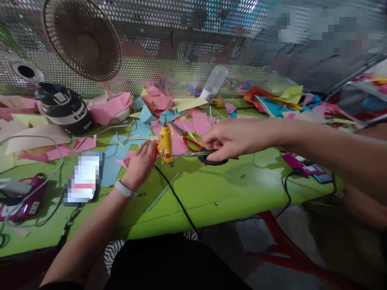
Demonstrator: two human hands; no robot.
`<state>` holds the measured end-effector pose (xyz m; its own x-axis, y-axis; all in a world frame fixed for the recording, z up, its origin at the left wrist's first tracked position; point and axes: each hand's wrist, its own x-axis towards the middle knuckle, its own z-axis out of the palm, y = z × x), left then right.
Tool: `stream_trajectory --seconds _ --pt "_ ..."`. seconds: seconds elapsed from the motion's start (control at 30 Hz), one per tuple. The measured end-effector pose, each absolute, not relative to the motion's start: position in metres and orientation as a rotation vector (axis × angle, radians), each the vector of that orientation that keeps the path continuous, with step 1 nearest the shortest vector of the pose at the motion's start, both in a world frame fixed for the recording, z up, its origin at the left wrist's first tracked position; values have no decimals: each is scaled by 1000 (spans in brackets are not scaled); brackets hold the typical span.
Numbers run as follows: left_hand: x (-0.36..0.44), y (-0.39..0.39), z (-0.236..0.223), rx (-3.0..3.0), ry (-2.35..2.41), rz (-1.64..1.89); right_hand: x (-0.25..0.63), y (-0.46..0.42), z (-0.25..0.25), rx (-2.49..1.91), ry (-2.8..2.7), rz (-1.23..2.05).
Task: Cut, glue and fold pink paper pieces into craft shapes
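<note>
My left hand (140,163), with a pale band at the wrist, is closed round the orange handle side of a yellow hot glue gun (166,141). The gun's nozzle points up, and its black cord runs down over the table's front edge. In my right hand (226,139) are black-handled scissors (213,158), fingers wrapped about the loops. Their blades reach left to the lower end of the glue gun; whether they touch it I cannot tell. Just behind lies a second pair of scissors (193,143) with red and yellow handles, on scraps of pink paper (201,121).
On the green table (193,201) are a phone (84,177), a pale stick (162,192), and purple power strips (296,163) on both sides. Behind stand a dark jug (65,110), a fan (83,40) and a tilted clear bottle (215,82). A perforated metal panel (169,52) rises behind.
</note>
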<state>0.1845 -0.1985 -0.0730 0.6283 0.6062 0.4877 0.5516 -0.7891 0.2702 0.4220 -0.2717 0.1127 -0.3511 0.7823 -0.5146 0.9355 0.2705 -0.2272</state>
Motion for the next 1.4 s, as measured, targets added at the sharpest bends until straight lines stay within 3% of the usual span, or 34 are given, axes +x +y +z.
stream_trajectory --seconds 0.17,0.3,0.37,0.57,0.77,0.9,1.2,1.4 --pt "184 -196 -71 2642 963 833 423 -283 105 1563 2424 -437" --pt "184 -194 -69 2587 899 856 433 -287 97 1511 2547 -453" --pt "183 -193 -69 2564 836 904 438 -287 91 1536 2577 -605" --pt "182 -196 -68 2406 534 1045 444 -288 68 1716 2299 -1479" --pt "181 -200 -63 2266 362 1041 443 -295 42 1708 2365 -1711" --pt "180 -202 -60 2221 339 981 445 -296 33 1674 2520 -1590" --pt "183 -209 -58 2227 312 912 447 -283 14 1480 3105 -748" --pt "186 -209 -69 2276 293 916 436 -289 16 1728 3106 -985"
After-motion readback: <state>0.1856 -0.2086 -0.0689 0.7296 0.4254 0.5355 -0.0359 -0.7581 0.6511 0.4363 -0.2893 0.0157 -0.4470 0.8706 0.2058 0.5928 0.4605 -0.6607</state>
